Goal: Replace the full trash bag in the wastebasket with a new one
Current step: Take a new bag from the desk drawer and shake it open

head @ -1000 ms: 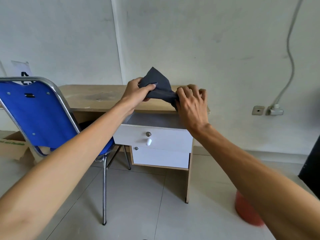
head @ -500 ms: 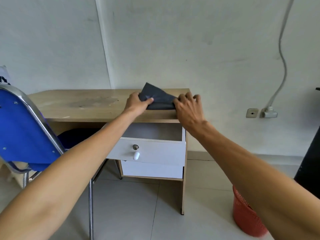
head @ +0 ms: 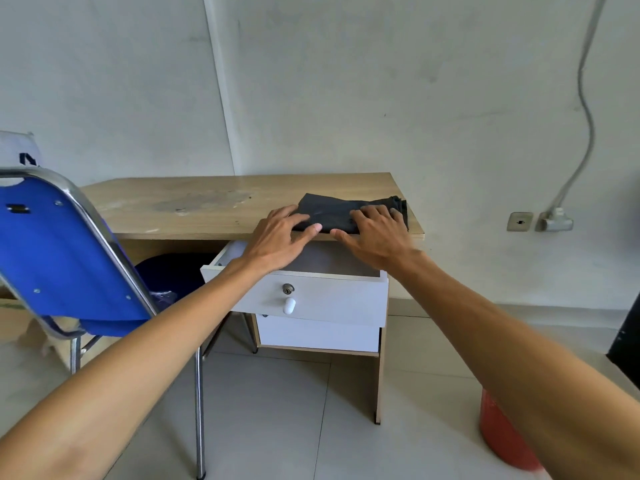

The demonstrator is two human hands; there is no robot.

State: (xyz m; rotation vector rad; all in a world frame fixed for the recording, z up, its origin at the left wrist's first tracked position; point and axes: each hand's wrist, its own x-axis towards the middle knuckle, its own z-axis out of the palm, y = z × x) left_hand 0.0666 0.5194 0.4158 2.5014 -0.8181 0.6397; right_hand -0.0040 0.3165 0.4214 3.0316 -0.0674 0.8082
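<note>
Head view is showing one folded dark trash bag (head: 341, 211) lying flat on the desk (head: 180, 209), its long axis running left to right along the front edge. Two hands are resting on it: left hand (head: 277, 237) and right hand (head: 375, 233), fingers straight and spread, pressing the bag beneath their fingertips. One red wastebasket (head: 502, 434) is standing on the floor, well apart below the right fingers.

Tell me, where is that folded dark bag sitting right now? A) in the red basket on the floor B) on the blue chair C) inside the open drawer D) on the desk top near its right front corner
D: the folded dark bag lies flat on the desk above the open drawer, with the left hand and the right hand resting on it.
</note>
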